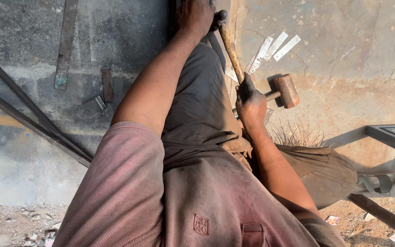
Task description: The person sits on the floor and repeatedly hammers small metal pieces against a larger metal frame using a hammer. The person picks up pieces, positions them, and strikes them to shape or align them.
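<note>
My right hand (251,101) is clenched around a rusty-headed hammer (287,90) beside my left hand (195,17) gripping a long wooden handle (231,49); a glancing swing could strike my fingers.

Left hand (195,16) reached far forward, arm nearly straight, fingers curled shut, knuckles up. Right hand (250,104) sat nearer body, elbow bent, fist clenched, thumb raised along top. Both hands dark with grime.
</note>
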